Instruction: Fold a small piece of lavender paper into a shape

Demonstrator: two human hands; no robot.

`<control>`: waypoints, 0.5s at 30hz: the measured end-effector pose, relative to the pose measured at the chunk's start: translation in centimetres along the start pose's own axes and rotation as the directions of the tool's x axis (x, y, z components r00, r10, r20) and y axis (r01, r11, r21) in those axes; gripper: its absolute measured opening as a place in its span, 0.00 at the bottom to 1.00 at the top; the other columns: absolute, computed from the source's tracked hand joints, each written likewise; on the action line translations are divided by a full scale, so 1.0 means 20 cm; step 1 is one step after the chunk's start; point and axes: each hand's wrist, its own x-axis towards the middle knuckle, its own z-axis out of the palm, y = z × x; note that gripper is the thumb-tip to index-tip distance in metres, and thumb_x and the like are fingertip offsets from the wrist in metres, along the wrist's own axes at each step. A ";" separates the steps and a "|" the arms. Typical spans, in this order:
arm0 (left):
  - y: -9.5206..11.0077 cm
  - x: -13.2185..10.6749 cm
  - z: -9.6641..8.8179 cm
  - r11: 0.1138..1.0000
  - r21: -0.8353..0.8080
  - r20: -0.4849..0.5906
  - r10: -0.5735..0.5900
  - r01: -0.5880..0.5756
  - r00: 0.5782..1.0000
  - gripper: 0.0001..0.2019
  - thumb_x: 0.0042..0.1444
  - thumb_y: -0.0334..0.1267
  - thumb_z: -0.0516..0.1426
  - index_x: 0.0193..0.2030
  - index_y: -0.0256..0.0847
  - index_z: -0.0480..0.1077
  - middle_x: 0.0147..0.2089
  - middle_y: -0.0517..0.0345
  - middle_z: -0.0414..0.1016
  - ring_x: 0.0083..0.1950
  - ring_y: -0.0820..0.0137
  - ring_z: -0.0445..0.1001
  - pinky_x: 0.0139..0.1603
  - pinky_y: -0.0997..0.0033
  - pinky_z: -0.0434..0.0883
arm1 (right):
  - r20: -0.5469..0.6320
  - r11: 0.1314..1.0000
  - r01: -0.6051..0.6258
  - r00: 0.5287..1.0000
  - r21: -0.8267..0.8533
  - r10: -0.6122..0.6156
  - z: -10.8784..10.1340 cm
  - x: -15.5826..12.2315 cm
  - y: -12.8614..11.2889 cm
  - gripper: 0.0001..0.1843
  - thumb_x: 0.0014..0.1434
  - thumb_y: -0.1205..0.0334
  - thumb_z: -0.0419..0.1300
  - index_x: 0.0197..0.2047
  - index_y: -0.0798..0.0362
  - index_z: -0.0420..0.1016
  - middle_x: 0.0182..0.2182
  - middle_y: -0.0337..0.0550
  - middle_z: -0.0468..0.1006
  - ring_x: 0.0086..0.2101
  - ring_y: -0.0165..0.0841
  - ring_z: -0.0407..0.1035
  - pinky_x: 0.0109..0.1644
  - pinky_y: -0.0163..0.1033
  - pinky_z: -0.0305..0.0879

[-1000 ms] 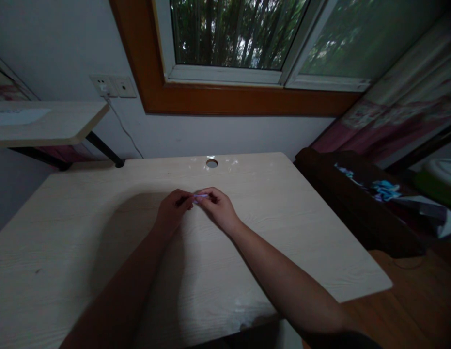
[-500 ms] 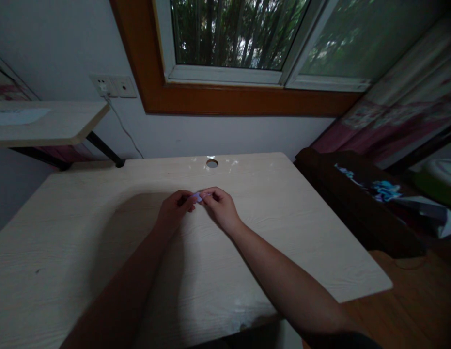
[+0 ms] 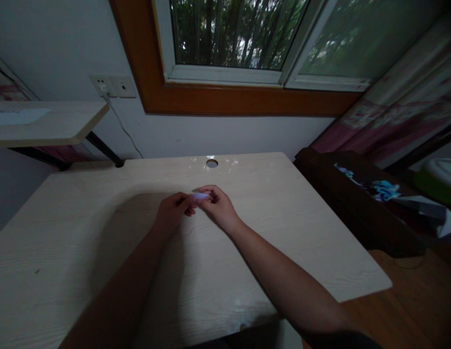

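Between my two hands is a small, flat, pale-purple strip [image 3: 201,196] that looks like paper; its exact kind is too small to make out. My left hand [image 3: 173,207] pinches its left end between thumb and index finger, the other fingers curled under. Round the right end, my right hand [image 3: 220,205] has its thumb below and its fingers curved above and behind. Both hands are close together just over the pale wood-grain table [image 3: 276,213].
A round cable hole [image 3: 212,164] sits near the table's back edge. At the left stands a raised shelf [image 3: 65,121] on black legs. A white cable [image 3: 123,127] hangs from the wall socket [image 3: 112,86]. Dark furniture with cloth items [image 3: 385,190] is on the right.
My right thumb has moved down and the right fingers have opened a little, showing more of the purple strip. My left hand has shifted slightly left.
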 end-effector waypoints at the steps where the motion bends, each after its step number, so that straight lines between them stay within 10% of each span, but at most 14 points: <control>1: -0.01 0.00 0.00 1.000 -0.022 0.010 0.004 -0.004 1.000 0.12 0.56 0.46 0.61 0.29 0.39 0.75 0.25 0.57 0.78 0.24 0.71 0.74 0.28 0.71 0.73 | -0.012 1.000 0.004 1.000 -0.001 -0.004 0.00 0.00 0.00 0.17 0.51 0.58 0.68 0.45 0.50 0.74 0.30 0.37 0.77 0.29 0.29 0.69 0.35 0.36 0.67; 15: -0.01 0.00 -0.01 0.993 -0.095 0.043 -0.063 0.066 0.997 0.13 0.56 0.45 0.61 0.29 0.37 0.73 0.25 0.58 0.76 0.24 0.74 0.72 0.27 0.75 0.70 | -0.147 0.936 0.032 0.989 0.350 0.021 0.00 0.03 0.02 0.15 0.51 0.62 0.70 0.42 0.50 0.73 0.25 0.33 0.76 0.28 0.29 0.74 0.39 0.38 0.69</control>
